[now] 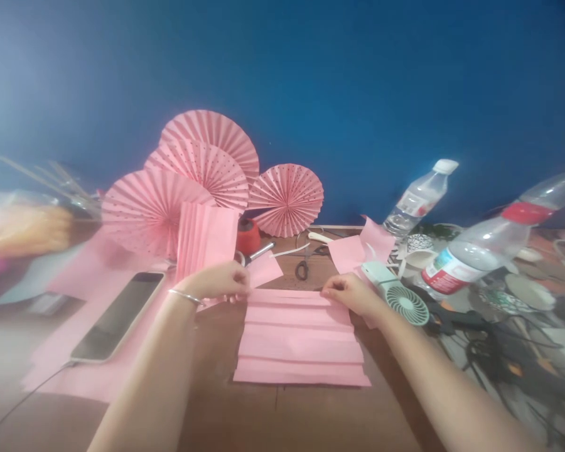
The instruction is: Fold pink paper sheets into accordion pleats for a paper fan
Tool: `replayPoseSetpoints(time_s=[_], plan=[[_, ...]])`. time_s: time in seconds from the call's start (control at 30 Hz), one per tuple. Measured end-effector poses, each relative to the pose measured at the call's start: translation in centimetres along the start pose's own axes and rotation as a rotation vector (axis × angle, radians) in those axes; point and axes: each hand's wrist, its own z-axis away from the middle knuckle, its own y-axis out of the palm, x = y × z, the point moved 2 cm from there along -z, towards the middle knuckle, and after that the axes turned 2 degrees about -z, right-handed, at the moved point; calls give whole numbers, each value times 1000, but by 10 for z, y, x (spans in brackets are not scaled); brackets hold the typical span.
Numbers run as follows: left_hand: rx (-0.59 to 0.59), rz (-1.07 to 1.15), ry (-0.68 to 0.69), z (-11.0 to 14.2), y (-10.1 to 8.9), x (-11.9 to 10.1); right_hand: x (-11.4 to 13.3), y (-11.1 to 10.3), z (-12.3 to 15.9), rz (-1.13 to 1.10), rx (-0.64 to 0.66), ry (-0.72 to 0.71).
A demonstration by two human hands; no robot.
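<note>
A sheet of pink paper (301,342) with several crosswise pleats lies on the brown table in front of me. At its far left corner, my left hand (226,280), with a bangle on the wrist, closes its fingers on the edge. My right hand (347,292) pinches the same far edge near the right corner. Close behind my left hand stands another pleated pink sheet (207,235), folded into narrow strips. Several round pink paper fans (155,207) lean against the blue wall behind it.
A phone (120,317) with a cable lies on pink sheets at the left. Scissors (302,270) and a red-and-black object (248,237) sit behind the paper. To the right are a mint handheld fan (405,301), two plastic bottles (456,263) (417,201), paper scraps (360,248) and tangled cables.
</note>
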Motion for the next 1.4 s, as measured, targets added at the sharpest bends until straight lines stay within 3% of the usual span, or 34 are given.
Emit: replayPoseSetpoints(time_s=[0.07,0.17,0.23,0.3,0.4,0.5,0.73,0.9,1.1,1.4], plan=[[-110,-62,-32,8,-6,4,-2,1,-1,-28,-14,0],[-434,-197,-5,10,-2,-9,-5,5,-4,-75,-22,-15],[-624,-268,76,5,14,-29,-5,8,-4,-80,-16,-39],[-693,-373,243,-2,39,-50,-4,9,-4,-52,-12,-71],[-644,-492,364,-14,73,-66,-1,10,-4,27,-29,-108],[-597,-512,366,-22,87,-63,1,10,-2,61,-75,-162],[-551,-429,381,-28,85,-49,10,13,3,333,-152,-424],[-532,-397,361,-29,84,-46,13,15,5,449,-159,-506],[-550,-382,377,-31,84,-44,15,18,5,518,-120,-554],[-542,-376,389,-31,83,-47,16,18,6,463,-91,-491]])
